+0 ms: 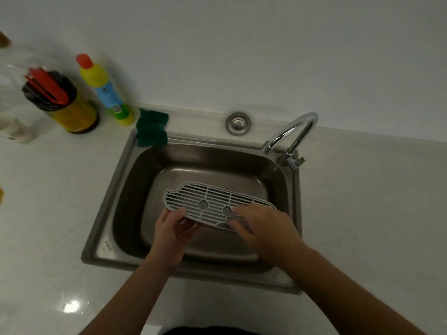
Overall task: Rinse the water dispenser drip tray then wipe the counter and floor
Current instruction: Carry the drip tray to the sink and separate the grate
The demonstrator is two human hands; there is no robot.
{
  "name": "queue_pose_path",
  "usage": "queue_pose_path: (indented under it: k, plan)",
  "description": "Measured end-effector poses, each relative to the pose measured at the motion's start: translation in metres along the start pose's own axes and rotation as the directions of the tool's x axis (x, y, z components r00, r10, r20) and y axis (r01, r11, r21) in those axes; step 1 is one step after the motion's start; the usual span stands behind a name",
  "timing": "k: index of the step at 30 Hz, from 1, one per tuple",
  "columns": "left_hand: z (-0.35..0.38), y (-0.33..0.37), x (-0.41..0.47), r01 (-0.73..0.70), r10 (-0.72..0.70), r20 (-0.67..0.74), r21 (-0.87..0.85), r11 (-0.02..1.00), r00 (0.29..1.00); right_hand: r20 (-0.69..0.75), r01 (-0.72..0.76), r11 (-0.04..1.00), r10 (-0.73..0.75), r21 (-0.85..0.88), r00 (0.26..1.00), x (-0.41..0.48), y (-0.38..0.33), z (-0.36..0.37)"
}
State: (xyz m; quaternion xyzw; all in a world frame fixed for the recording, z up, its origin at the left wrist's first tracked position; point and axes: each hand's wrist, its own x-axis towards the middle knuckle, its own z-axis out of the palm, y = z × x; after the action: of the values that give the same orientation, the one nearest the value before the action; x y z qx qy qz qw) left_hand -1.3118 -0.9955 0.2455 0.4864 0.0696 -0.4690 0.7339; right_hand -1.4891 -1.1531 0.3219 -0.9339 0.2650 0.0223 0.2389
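The left hand [169, 229] pinches the drip tray [210, 201] at its 9 o'clock end above the sink [116, 189]; the right hand [262, 228] covers its 3 o'clock end, grip unclear. Once the faucet [296, 130] at 1 o'clock runs, wet plastic may slip.

Dim; glare on counter [71, 305]; left edge blurred, distorted.
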Motion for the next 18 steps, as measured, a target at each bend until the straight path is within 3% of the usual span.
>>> queue_pose_path:
  k: [11, 18]
  plan:
    - [-0.011, 0.021, 0.042, 0.044, -0.044, 0.051, -0.014, 0.999, 0.998, 0.17, 0.145, 0.971, -0.113, -0.188, 0.979, 0.075, -0.008, 0.02]
    - [-0.013, 0.027, 0.056, 0.066, -0.059, 0.102, -0.067, 0.996, 0.993, 0.145, 0.209, 0.946, -0.177, -0.249, 0.973, 0.087, -0.015, 0.013]
